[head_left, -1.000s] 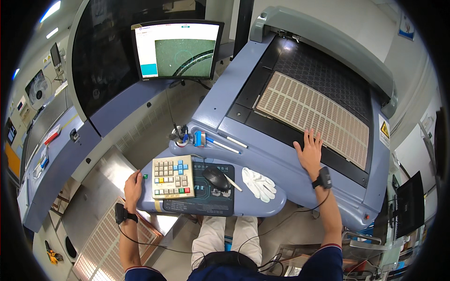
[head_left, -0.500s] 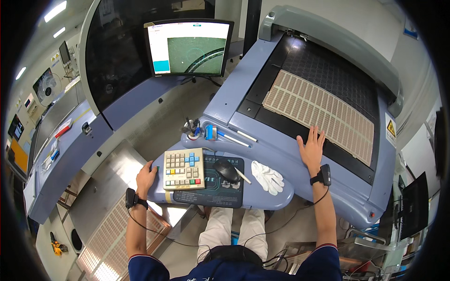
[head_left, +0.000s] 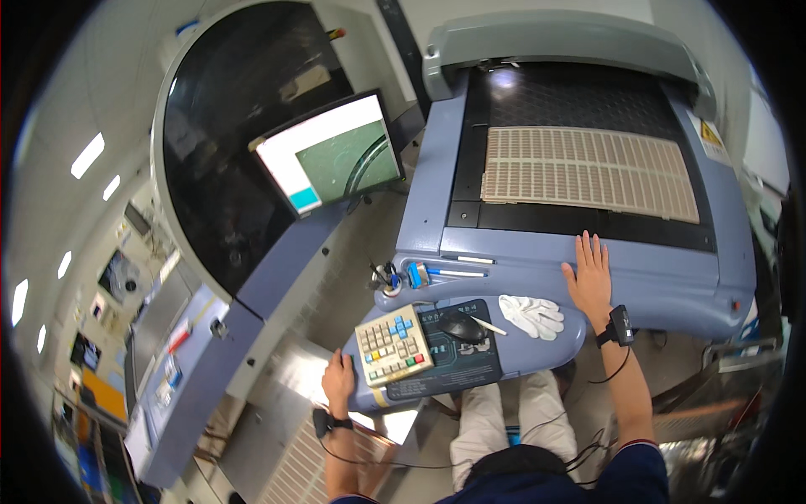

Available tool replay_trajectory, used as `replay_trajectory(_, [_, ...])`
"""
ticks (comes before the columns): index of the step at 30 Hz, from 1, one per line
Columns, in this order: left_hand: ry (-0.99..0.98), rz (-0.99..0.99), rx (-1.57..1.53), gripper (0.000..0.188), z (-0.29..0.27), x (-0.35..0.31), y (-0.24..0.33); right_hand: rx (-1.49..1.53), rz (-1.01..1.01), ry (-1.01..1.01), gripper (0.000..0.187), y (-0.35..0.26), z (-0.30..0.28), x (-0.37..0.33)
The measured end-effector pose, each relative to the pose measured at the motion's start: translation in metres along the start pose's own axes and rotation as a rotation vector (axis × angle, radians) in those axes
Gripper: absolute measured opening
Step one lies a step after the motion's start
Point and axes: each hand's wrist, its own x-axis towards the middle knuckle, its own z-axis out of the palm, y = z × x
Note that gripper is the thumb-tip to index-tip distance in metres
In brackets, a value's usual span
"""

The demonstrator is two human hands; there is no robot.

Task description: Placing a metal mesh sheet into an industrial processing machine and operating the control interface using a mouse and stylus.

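The right grip (head_left: pixel 593 284) is spread palm-down on the blue front of the machine (head_left: pixel 520 245), fingers straight and slightly parted, thumb out to the side, with hold of nothing. Its fingertips lie short of the panel (head_left: pixel 588 172), which sits flat on the machine's black bed (head_left: pixel 579 105), near its front, the long side running across. The left grip (head_left: pixel 338 378) is at the left edge of the blue bench (head_left: pixel 550 357), fingers bent and close together; whether they have hold of the edge I cannot tell.

Just right of the left grip is the cream keypad (head_left: pixel 393 346), tilted and partly over the dark mat (head_left: pixel 466 370). On the mat lies the black mouse (head_left: pixel 463 328), with a white stick (head_left: pixel 489 326) beside it. White gloves (head_left: pixel 531 317) lie between the mat and the right grip. Behind, a cup (head_left: pixel 389 292) of pens stands next to a blue block (head_left: pixel 417 274); a blue pen (head_left: pixel 457 273) and a white pen (head_left: pixel 468 259) lie to their right. Farther back, the screen (head_left: pixel 336 155) shows a dark curved band on green.
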Motion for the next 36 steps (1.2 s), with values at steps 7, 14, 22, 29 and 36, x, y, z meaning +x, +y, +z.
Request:
replay_trajectory(7, [0.05, 0.148, -0.002, 0.049, 0.0, -0.006, 0.006, -0.01, 0.014, 0.169, 0.059, -0.017, -0.003, -0.034])
replay_trajectory(14, [-0.024, 0.117, -0.032, 0.046, -0.004, -0.003, 0.007, -0.082, 0.021, 0.283, 0.048, -0.018, 0.011, -0.035])
replay_trajectory(22, [-0.036, 0.09, -0.041, 0.046, -0.006, -0.002, 0.001, -0.099, 0.027, 0.297, 0.044, -0.023, 0.017, -0.034])
replay_trajectory(29, [0.003, 0.137, -0.027, 0.047, 0.001, 0.0, -0.007, -0.114, 0.043, 0.271, 0.044, -0.023, 0.018, -0.034])
replay_trajectory(36, [-0.032, 0.115, -0.047, 0.046, -0.004, 0.0, 0.0, -0.117, 0.038, 0.266, 0.044, -0.019, 0.023, -0.035])
